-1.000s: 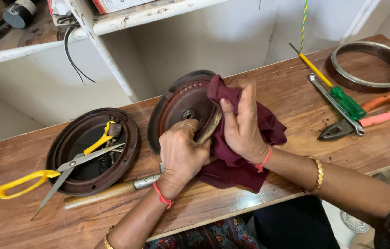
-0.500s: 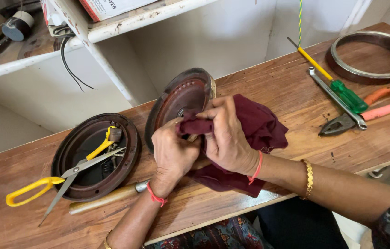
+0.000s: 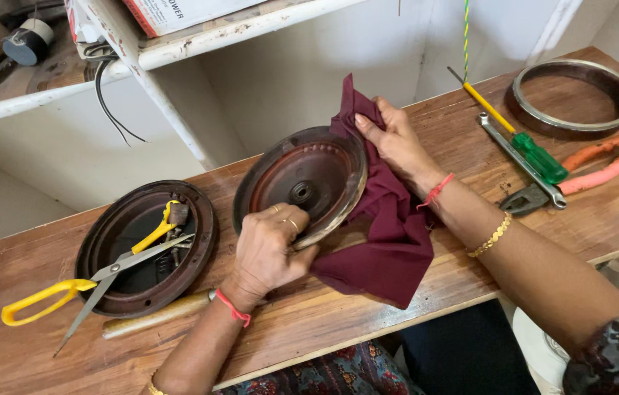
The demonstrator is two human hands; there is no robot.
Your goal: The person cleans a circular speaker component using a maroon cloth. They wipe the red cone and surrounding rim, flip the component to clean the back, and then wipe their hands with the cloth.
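A round rusty-brown metal cover (image 3: 302,183) with a centre hub stands tilted on the wooden bench (image 3: 470,278). My left hand (image 3: 269,249) grips its lower rim. A maroon cloth (image 3: 386,227) drapes behind and to the right of the cover, down over the bench's front edge. My right hand (image 3: 394,139) holds the cloth's upper part against the cover's right rim, fingers pointing up-left.
A second round cover (image 3: 104,252) lies flat at left with yellow-handled scissors (image 3: 90,281) in it. A wooden-handled tool (image 3: 156,316) lies in front. At right: a green screwdriver (image 3: 522,143), a wrench (image 3: 518,157), orange pliers (image 3: 595,164), a metal ring (image 3: 573,99). White shelves stand behind.
My right hand has lifted off the cover's face and moved to its right rim with the cloth. The cover's inner face now shows. My left hand has slid to the lower rim.
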